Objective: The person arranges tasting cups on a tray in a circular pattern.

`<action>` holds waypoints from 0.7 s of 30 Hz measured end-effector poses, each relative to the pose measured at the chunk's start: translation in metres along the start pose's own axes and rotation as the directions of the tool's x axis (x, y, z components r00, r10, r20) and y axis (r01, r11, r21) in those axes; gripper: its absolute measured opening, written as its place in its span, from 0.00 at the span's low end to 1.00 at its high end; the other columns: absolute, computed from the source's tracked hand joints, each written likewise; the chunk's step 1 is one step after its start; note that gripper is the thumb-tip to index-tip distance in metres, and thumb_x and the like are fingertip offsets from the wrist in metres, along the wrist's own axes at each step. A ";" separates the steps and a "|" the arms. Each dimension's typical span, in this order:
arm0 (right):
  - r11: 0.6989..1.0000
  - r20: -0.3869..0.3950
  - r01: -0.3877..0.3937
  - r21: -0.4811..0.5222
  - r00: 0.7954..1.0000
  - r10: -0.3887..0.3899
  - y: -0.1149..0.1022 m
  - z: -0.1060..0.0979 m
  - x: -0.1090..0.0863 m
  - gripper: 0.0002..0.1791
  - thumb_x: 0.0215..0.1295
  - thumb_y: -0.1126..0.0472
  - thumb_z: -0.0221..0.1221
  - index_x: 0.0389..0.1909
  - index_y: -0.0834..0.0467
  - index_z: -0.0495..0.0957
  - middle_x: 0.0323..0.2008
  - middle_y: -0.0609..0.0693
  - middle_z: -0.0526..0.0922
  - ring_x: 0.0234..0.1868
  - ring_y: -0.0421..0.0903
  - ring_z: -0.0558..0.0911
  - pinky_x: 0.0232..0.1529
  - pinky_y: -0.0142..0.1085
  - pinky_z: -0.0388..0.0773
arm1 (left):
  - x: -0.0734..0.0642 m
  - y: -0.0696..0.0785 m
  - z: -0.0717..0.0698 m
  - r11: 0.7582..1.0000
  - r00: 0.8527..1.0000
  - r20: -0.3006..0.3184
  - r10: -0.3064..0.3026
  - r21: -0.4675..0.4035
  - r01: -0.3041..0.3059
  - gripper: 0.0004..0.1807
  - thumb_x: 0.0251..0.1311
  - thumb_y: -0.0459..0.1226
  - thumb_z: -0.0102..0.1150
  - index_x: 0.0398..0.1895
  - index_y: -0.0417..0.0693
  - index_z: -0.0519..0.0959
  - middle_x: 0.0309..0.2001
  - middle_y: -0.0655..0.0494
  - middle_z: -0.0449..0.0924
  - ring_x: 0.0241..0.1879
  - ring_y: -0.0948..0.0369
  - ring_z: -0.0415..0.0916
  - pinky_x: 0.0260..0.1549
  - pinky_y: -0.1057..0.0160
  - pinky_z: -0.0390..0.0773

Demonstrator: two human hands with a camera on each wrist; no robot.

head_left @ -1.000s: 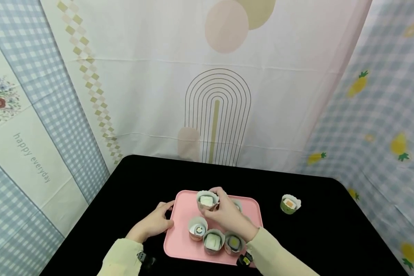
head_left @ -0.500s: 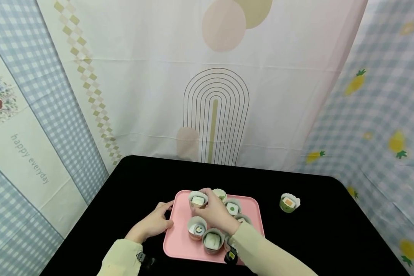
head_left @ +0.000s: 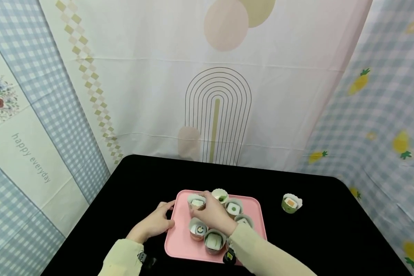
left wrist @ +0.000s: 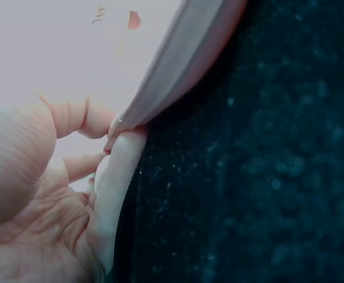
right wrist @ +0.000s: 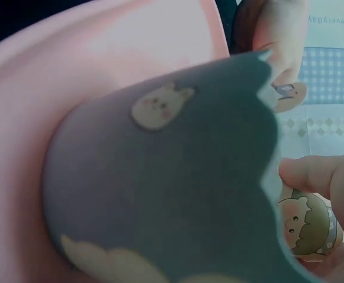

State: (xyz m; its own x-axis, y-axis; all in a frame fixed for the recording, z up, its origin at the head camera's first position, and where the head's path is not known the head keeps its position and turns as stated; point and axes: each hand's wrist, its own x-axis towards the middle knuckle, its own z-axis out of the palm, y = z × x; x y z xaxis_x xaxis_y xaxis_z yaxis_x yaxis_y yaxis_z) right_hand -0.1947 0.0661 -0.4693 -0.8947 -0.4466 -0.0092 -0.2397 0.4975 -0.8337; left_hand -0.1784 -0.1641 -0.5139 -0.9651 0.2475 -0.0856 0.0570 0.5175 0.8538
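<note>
My left hand (head_left: 153, 222) grips the left rim of a pink tray (head_left: 179, 247). In the left wrist view, thumb and fingers pinch that rim (left wrist: 172, 68). At the tray's back left corner, my right hand (head_left: 214, 212) holds a paper baking cup (head_left: 196, 202) with a pale, square sweet inside. The right wrist view shows a cartoon face on this held cup (right wrist: 304, 227), beside the fingers. A nearer cup with a rabbit print (right wrist: 178, 165) fills much of that view and stands on the tray.
Several filled cups share the tray, among them a front cup (head_left: 214, 242), a round-sweet cup (head_left: 198, 230) and a back cup (head_left: 220, 195). A green cup (head_left: 290, 205) stands apart on the black table (head_left: 317, 230). Patterned cloths hang behind.
My right hand has carried the held cup leftward to the tray's back left corner and lowered it, uncovering cups behind the hand. My left hand has stayed on the rim.
</note>
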 end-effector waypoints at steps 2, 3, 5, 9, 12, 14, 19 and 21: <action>1.000 -0.001 -0.004 -0.015 1.000 0.004 -0.001 0.001 0.000 0.35 0.64 0.53 0.61 0.67 0.64 0.60 0.37 0.49 0.78 0.36 0.42 0.79 0.33 0.38 0.77 | -0.001 0.001 0.000 1.000 1.000 0.000 0.000 0.000 0.000 0.43 0.46 0.27 0.55 0.71 0.35 0.58 0.56 0.41 0.62 0.29 0.56 0.69 0.25 0.62 0.76; 1.000 -0.002 -0.006 -0.021 1.000 0.006 -0.001 0.001 0.000 0.36 0.64 0.53 0.61 0.67 0.64 0.61 0.37 0.49 0.78 0.36 0.42 0.80 0.33 0.37 0.77 | -0.002 0.001 -0.001 1.000 1.000 0.001 -0.009 -0.004 0.009 0.42 0.46 0.27 0.55 0.72 0.36 0.58 0.57 0.42 0.62 0.29 0.57 0.69 0.25 0.62 0.77; 1.000 -0.005 -0.010 -0.026 1.000 0.010 -0.001 0.002 0.000 0.36 0.64 0.52 0.61 0.67 0.65 0.61 0.38 0.50 0.79 0.37 0.42 0.80 0.35 0.38 0.77 | -0.003 0.002 -0.001 1.000 1.000 0.000 -0.011 -0.006 0.011 0.43 0.46 0.27 0.56 0.72 0.36 0.58 0.57 0.41 0.62 0.28 0.57 0.69 0.25 0.62 0.77; 0.998 -0.008 -0.036 -0.051 0.999 0.036 0.000 0.002 0.000 0.35 0.64 0.49 0.61 0.65 0.64 0.63 0.39 0.51 0.79 0.37 0.43 0.80 0.36 0.39 0.77 | -0.002 0.002 -0.001 1.000 1.000 -0.001 -0.014 -0.010 0.014 0.43 0.45 0.27 0.57 0.72 0.38 0.59 0.57 0.42 0.62 0.28 0.57 0.69 0.26 0.61 0.76; 0.995 -0.005 -0.052 -0.088 0.999 0.052 0.000 0.002 -0.001 0.33 0.63 0.48 0.61 0.62 0.63 0.65 0.40 0.52 0.79 0.39 0.46 0.80 0.37 0.42 0.77 | 0.000 0.001 0.000 1.000 1.000 0.006 -0.014 -0.019 0.014 0.44 0.46 0.27 0.57 0.72 0.39 0.59 0.58 0.41 0.62 0.27 0.57 0.70 0.26 0.61 0.75; 0.992 -0.002 -0.049 -0.116 0.999 0.049 0.000 0.001 -0.001 0.32 0.63 0.48 0.61 0.62 0.62 0.65 0.44 0.55 0.78 0.43 0.49 0.81 0.40 0.45 0.77 | 0.001 0.000 0.000 1.000 1.000 0.007 -0.017 -0.025 0.017 0.44 0.46 0.27 0.57 0.72 0.40 0.58 0.58 0.41 0.61 0.26 0.57 0.71 0.26 0.61 0.76; 0.987 0.012 -0.008 -0.162 1.000 0.010 -0.001 0.000 -0.001 0.33 0.67 0.50 0.57 0.68 0.61 0.64 0.60 0.58 0.73 0.56 0.54 0.77 0.51 0.50 0.75 | 0.000 -0.001 0.000 1.000 1.000 0.005 -0.017 -0.017 0.017 0.44 0.46 0.27 0.57 0.72 0.39 0.58 0.58 0.42 0.61 0.27 0.57 0.71 0.26 0.62 0.77; 0.985 0.017 0.001 -0.174 1.000 0.002 -0.001 -0.001 -0.002 0.32 0.68 0.51 0.56 0.68 0.61 0.64 0.61 0.58 0.72 0.57 0.54 0.76 0.52 0.50 0.74 | 0.000 -0.001 0.000 1.000 1.000 0.005 -0.014 -0.007 0.014 0.43 0.46 0.27 0.57 0.72 0.39 0.59 0.58 0.43 0.62 0.28 0.57 0.70 0.26 0.62 0.76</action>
State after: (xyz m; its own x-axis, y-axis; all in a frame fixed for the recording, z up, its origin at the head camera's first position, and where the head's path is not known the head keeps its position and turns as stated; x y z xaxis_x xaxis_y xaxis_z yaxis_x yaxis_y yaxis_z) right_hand -0.1934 0.0669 -0.4681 -0.8885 -0.4584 -0.0207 -0.3025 0.6191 -0.7247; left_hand -0.1787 -0.1646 -0.5144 -0.9644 0.2444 -0.1007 0.0413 0.5154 0.8560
